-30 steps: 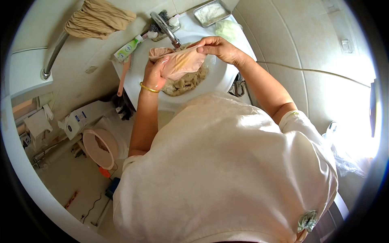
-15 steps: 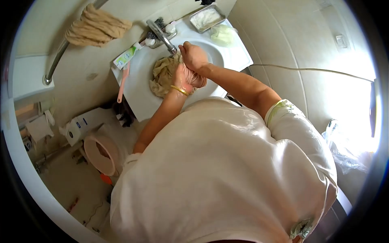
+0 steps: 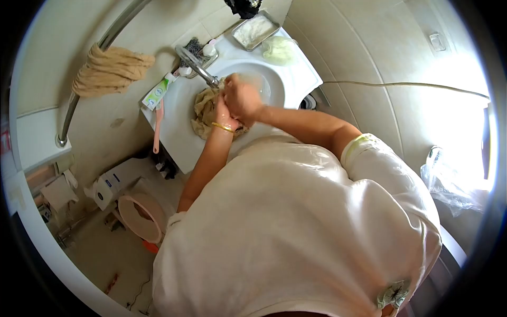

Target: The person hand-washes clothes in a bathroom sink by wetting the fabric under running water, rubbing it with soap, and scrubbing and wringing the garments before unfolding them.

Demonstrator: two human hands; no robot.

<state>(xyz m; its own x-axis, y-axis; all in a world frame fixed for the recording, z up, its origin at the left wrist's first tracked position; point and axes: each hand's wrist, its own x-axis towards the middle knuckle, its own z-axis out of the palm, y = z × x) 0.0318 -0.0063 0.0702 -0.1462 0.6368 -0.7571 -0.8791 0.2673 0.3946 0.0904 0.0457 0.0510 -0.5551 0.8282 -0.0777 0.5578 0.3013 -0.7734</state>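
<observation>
A wet khaki-brown cloth (image 3: 203, 119) lies bunched in the white washbasin (image 3: 182, 124), below the chrome faucet (image 3: 195, 64). Gripping part of this cloth, my left hand (image 3: 225, 112) is closed at the basin's middle, a yellow bracelet on its wrist. My right hand (image 3: 244, 99) is curled into a fist over the left one, pressed against the cloth. Motion blurs it a little, and its fingertips are partly hidden.
Beside the basin lie a green-and-white tube (image 3: 157, 94) and a pink-handled brush (image 3: 158, 127). A metal tray (image 3: 256, 31) and a pale green plastic bag (image 3: 280, 50) sit behind. A tan cloth (image 3: 108, 71) hangs on the rail; a pink bucket (image 3: 141, 219) stands below left.
My right hand has moved down toward me over my left hand, covering more of the gripped cloth. The camera view has shifted slightly.
</observation>
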